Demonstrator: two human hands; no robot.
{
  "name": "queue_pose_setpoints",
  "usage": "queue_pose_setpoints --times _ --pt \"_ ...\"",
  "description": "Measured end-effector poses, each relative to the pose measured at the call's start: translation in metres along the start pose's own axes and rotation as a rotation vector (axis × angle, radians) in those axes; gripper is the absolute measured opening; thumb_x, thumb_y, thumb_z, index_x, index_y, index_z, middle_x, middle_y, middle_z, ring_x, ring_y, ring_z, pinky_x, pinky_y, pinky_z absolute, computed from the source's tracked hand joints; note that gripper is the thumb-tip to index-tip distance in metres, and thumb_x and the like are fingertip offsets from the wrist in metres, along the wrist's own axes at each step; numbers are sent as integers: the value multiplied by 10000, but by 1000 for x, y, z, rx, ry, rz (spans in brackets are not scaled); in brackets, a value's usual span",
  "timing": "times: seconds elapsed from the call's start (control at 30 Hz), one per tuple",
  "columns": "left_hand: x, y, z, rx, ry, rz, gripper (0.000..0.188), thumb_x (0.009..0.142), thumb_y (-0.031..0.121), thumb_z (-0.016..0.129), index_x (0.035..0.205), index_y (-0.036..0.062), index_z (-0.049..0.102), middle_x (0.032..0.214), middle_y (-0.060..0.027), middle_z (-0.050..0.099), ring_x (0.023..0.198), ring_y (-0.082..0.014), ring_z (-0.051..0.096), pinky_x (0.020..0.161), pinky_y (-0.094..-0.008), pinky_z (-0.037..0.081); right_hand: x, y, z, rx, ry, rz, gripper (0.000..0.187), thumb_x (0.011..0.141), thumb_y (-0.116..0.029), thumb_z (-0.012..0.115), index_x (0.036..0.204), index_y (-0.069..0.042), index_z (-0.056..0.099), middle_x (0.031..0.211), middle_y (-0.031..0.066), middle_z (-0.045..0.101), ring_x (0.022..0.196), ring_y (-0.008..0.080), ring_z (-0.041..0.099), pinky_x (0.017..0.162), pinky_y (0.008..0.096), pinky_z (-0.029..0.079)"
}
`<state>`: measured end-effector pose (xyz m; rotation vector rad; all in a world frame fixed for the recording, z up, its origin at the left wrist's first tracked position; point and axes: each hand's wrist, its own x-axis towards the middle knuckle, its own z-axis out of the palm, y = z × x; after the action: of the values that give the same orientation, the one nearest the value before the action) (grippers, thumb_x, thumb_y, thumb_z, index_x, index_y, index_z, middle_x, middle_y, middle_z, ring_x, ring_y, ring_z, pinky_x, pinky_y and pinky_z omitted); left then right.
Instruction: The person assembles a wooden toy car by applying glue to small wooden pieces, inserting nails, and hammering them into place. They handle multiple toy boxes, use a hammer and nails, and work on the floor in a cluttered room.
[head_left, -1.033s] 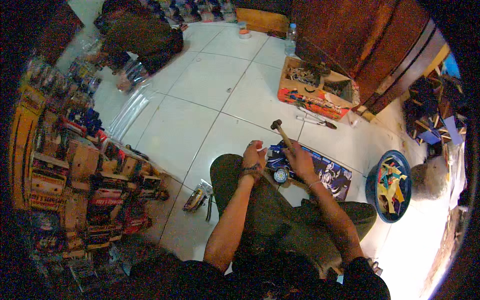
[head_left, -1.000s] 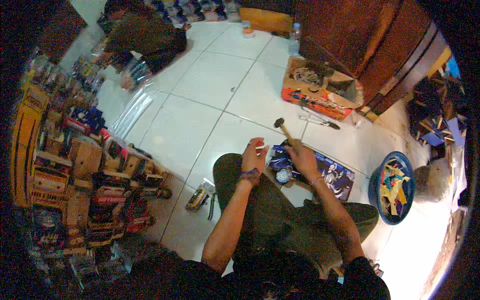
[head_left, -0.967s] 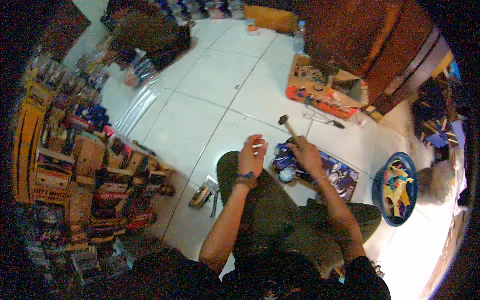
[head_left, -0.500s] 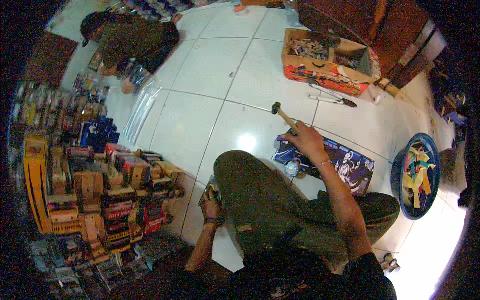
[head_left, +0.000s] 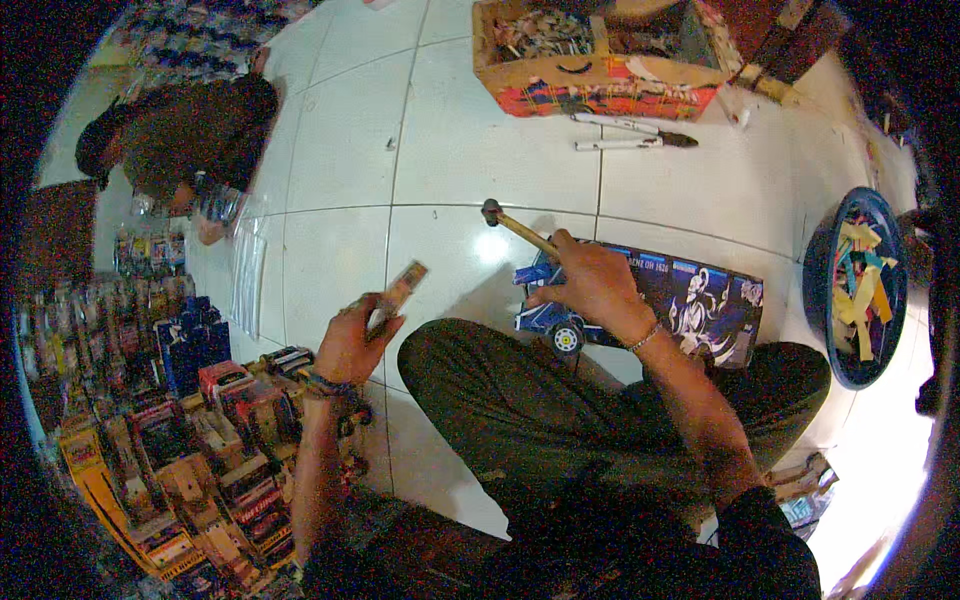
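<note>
My left hand [head_left: 350, 340] is raised off the left knee, its fingers closed on a narrow, brownish flat piece [head_left: 404, 284] whose exact kind I cannot make out. In my right hand [head_left: 600, 285] is a small hammer [head_left: 525, 234], held by its wooden handle with the dark head pointing up and left. Partly under that hand sits a blue toy truck [head_left: 540, 318] with a white-hubbed wheel facing me. Beside and behind the toy lies a dark blue printed panel [head_left: 735, 305] with a white figure on it.
Stacked wooden toy vehicles [head_left: 190, 480] crowd the left. A divided wooden box [head_left: 600, 85] of scraps stands ahead, with long-handled cutters [head_left: 640, 133] before it. A blue basin [head_left: 822, 300] of coloured strips is at right. Another person [head_left: 180, 130] bends down at far left.
My left hand has risen from beside the left knee, bringing up the narrow piece. The right hand still grips the hammer above the toy truck. The view has shifted.
</note>
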<state>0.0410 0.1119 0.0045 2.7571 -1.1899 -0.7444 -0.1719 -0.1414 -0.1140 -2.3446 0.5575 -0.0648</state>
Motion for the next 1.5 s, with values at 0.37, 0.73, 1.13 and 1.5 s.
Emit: queue_pose_setpoints --times 0.37,0.73,1.13,1.5 --pt "66 64 18 251 -312 350 426 886 438 665 1102 70 647 937 -189 684 913 -379 648 806 -467 520 -3 -6 1 14 -36 8 638 726 -374 815 1083 20 461 783 167 644 727 360 670 584 455 516" --pt "76 79 16 271 -320 350 438 879 476 675 1041 69 663 816 -182 687 783 -378 664 719 -469 512 -5 -3 5 134 3 4 549 738 -307 811 1037 32 498 769 170 649 734 362 674 602 456 525" --pt "95 98 2 424 -426 448 499 877 547 652 1017 68 670 707 -161 663 722 -372 663 677 -463 514 -7 -5 6 69 90 -38 461 745 -288 753 1006 26 538 811 185 684 745 322 706 587 435 560" --pt "101 82 21 553 -273 547 589 849 626 634 944 46 680 753 -180 685 730 -359 677 674 -472 536 -4 -7 10 93 35 30 503 740 -304 772 1019 38 531 833 185 682 759 334 704 601 446 566"
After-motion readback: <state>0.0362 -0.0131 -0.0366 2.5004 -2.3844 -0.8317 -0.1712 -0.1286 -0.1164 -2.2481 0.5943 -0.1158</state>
